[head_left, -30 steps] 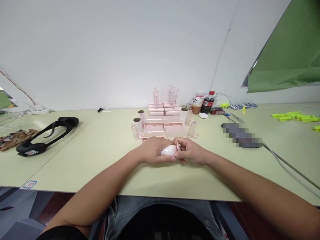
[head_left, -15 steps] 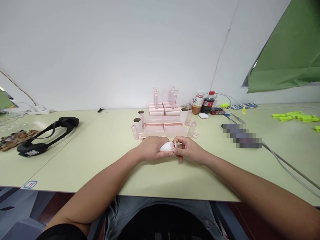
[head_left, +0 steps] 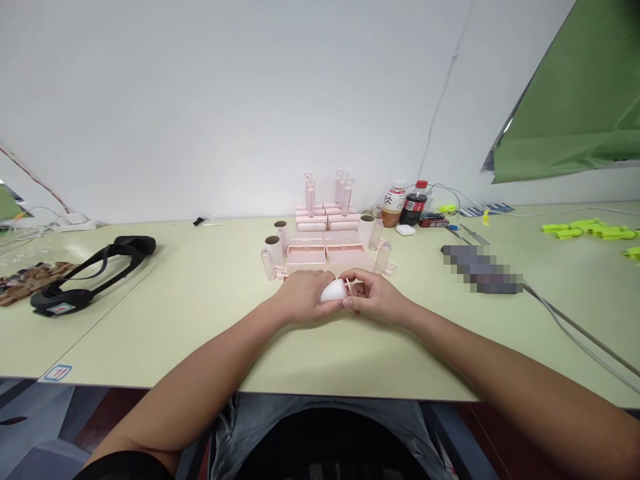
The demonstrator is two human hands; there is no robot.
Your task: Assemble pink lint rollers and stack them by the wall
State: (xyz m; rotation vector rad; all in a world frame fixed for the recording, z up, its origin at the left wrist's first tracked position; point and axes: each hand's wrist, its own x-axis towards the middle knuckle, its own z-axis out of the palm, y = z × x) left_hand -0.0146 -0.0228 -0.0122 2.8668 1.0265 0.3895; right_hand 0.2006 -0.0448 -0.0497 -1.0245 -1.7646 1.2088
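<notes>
My left hand (head_left: 306, 297) is wrapped round a white lint roll (head_left: 332, 291), which lies sideways a little above the table. At the roll's right end my right hand (head_left: 376, 297) pinches a thin pink end piece (head_left: 349, 287), its thumb low against the roll's rim. Whether that piece is joined to the roll I cannot tell. Just beyond my hands sit open pink trays (head_left: 306, 259), and upright white rolls with brown cores (head_left: 274, 248) stand at their left. Clear pinkish tubes (head_left: 383, 257) stand upright on both sides.
Against the wall, finished-looking pink rollers (head_left: 311, 200) stand behind pink boxes. Two drink bottles (head_left: 414, 203) and a white case (head_left: 405, 230) are at the back right. Farther right lie a pixelated dark object (head_left: 481, 268) and yellow-green pieces (head_left: 590, 229). A black headset-like frame (head_left: 95, 273) lies left.
My right fingers have shifted round the roll's end; the index finger now arches above the pink piece, which shows more upright. My left hand keeps its hold on the roll.
</notes>
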